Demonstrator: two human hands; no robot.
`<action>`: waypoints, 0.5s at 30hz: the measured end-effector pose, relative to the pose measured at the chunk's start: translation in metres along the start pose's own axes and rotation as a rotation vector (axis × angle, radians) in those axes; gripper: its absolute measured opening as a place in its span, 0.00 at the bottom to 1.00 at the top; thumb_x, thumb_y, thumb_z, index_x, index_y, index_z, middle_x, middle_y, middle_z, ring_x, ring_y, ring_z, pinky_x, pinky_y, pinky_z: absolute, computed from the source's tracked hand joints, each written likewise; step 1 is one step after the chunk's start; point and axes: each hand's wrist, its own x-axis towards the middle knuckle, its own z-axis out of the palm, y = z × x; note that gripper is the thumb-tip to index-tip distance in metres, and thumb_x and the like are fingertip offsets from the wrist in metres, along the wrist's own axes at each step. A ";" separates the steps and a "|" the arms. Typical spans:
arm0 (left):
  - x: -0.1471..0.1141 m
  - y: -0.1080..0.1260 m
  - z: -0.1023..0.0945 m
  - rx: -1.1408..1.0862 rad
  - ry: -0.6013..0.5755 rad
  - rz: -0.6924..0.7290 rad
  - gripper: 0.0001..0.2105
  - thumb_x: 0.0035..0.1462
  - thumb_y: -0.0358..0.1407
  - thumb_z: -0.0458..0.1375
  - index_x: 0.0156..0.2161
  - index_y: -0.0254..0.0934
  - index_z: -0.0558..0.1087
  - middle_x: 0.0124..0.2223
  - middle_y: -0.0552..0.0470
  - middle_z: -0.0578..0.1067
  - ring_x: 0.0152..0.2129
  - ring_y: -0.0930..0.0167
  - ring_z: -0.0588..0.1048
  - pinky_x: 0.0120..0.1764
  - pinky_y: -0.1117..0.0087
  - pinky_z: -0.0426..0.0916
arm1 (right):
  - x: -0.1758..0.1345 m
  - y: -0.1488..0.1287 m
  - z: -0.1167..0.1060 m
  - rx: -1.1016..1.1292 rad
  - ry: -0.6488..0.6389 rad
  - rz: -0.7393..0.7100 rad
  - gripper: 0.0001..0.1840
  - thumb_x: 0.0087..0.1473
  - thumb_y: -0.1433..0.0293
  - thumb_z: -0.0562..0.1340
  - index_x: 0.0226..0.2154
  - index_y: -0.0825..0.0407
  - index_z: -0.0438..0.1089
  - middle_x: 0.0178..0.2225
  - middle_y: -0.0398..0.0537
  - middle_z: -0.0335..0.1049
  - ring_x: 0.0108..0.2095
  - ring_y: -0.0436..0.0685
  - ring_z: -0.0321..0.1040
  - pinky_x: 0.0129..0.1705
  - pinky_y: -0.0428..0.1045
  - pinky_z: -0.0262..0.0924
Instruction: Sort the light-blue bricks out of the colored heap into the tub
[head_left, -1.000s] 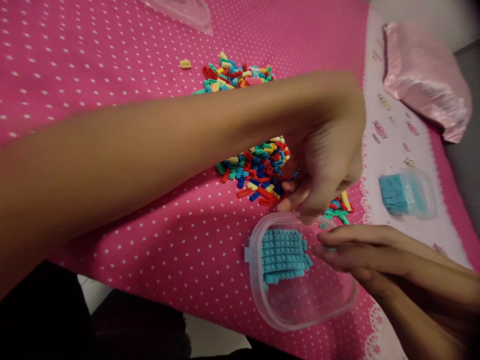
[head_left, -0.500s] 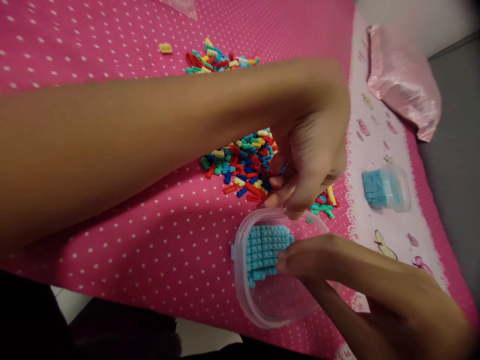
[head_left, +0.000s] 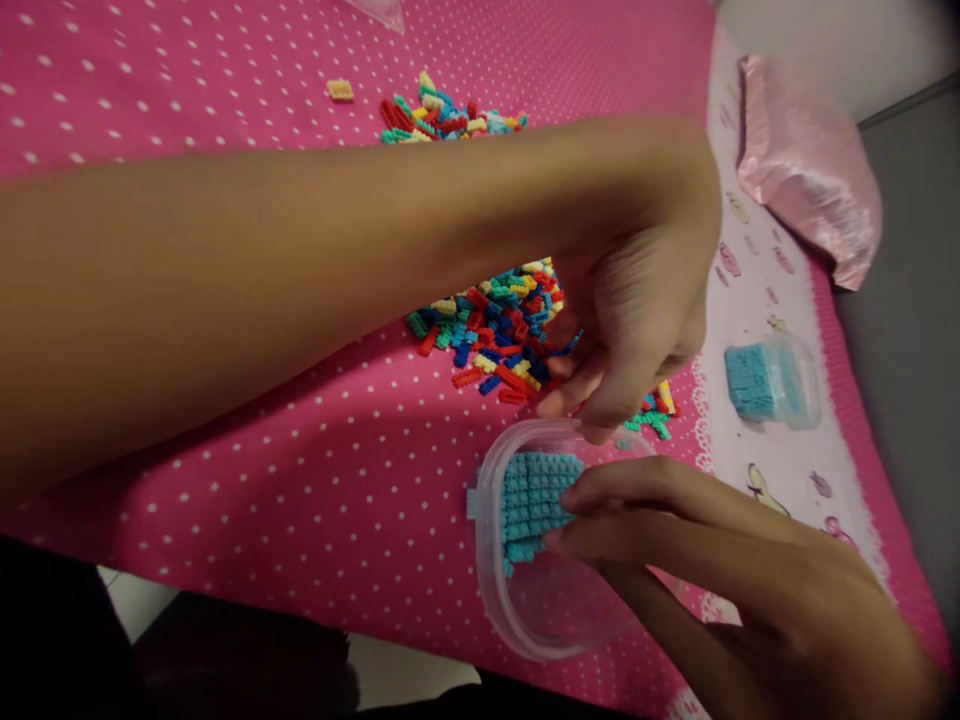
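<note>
A clear plastic tub [head_left: 491, 600] stands near the edge of the pink dotted cloth, with light-blue toy building bricks [head_left: 532, 500] packed in rows inside it. My left hand [head_left: 637, 330] comes across from the left, bent down at the wrist. Its thumb and fingers are closed at the tub's far rim. From the lower right, my right hand [head_left: 720, 560] reaches into the tub. Its fingertips press together at the right side of the bricks, the thumb tip hidden beneath. Just beyond the tub lies a pile of mixed coloured bricks [head_left: 495, 340], partly covered by my left forearm.
One yellow brick [head_left: 340, 91] lies apart at the upper left. A smaller clear tub [head_left: 806, 385] of blue bricks rests on its side at the right, on the pale printed border. Farther back is a shiny pink pillow [head_left: 810, 170]. The cloth's near edge drops away below.
Two fingertips of my right hand have separated slightly over the blue bricks. My left hand keeps its place at the rim. The whole view has shifted a little.
</note>
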 end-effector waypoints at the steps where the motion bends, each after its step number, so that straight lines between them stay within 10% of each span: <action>1: 0.000 0.001 0.000 0.003 0.006 -0.011 0.07 0.46 0.34 0.63 0.25 0.33 0.81 0.30 0.48 0.81 0.27 0.70 0.74 0.29 0.71 0.61 | 0.000 -0.001 0.000 0.000 -0.001 0.009 0.14 0.53 0.77 0.66 0.38 0.41 0.77 0.39 0.40 0.76 0.37 0.50 0.76 0.35 0.39 0.70; 15: -0.001 0.005 0.003 0.006 0.008 -0.016 0.09 0.49 0.36 0.63 0.23 0.34 0.80 0.30 0.47 0.81 0.25 0.70 0.74 0.27 0.71 0.62 | 0.005 -0.005 -0.004 -0.066 -0.155 0.010 0.08 0.60 0.73 0.61 0.38 0.43 0.72 0.31 0.37 0.76 0.27 0.49 0.72 0.26 0.45 0.62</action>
